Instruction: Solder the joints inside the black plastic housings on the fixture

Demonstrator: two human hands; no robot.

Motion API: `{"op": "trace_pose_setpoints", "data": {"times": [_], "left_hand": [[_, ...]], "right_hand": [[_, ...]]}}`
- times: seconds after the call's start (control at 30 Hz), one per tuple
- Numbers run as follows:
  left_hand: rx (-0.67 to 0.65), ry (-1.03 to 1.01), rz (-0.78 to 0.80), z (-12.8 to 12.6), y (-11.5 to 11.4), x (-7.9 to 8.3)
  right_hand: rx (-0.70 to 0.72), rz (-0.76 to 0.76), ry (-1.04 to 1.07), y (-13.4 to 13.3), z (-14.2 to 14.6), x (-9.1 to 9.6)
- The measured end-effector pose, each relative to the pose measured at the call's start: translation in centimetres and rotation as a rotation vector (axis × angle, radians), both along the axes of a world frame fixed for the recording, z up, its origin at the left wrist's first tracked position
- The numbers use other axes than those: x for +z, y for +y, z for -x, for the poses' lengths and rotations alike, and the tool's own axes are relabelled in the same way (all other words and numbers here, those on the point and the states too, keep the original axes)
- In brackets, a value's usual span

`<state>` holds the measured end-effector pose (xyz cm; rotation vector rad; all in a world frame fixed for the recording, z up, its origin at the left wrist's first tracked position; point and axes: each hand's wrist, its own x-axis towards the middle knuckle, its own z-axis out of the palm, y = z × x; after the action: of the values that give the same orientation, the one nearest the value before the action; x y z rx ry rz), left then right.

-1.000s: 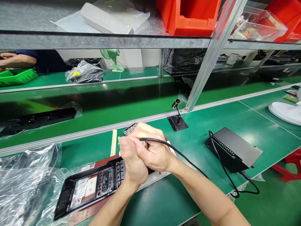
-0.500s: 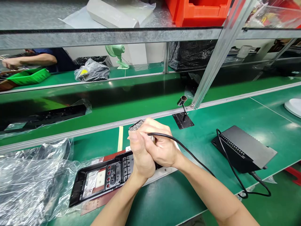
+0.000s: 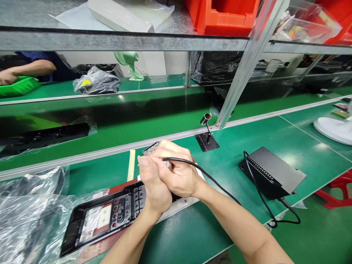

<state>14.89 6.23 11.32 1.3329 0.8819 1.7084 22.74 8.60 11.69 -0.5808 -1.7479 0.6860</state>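
My right hand (image 3: 180,178) is closed around a corded hand tool (image 3: 169,165); a bit of its metallic body shows and a black cable (image 3: 202,169) leaves its rear. The working end is hidden, so its exact kind cannot be told. Pressed against it, my left hand (image 3: 154,189) has its thumb up and its fingers curled out of sight. Both hands are over the right part of a long black plastic housing (image 3: 70,223), which lies open side up on a reddish-brown board (image 3: 101,245). Behind my hands sits a small tray of tiny metal pieces (image 3: 150,149).
Clear plastic bags (image 3: 24,220) cover the left. A black stand with a tube (image 3: 205,119) is at the back; a dark box with a cord (image 3: 272,172) lies right. Above runs a metal shelf edge (image 3: 123,41) with a red bin (image 3: 228,22). Across the bench, a co-worker's arm (image 3: 33,69) shows.
The whole scene has shifted left as my view turned right, bringing more of the white round base and red stool into sight. My grip looks the same.
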Motion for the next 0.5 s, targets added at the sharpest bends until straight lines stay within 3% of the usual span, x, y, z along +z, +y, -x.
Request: {"op": "trace_pose_setpoints", "data": {"times": [0.3, 0.5], "left_hand": [[0.056, 0.013, -0.075, 0.05, 0.46, 0.19], [0.321, -0.127, -0.169, -0.05, 0.66, -0.29]], "right_hand": [[-0.072, 0.025, -0.082, -0.15, 0.03, -0.24], [-0.073, -0.020, -0.068, 0.08, 0.06, -0.90]]}}
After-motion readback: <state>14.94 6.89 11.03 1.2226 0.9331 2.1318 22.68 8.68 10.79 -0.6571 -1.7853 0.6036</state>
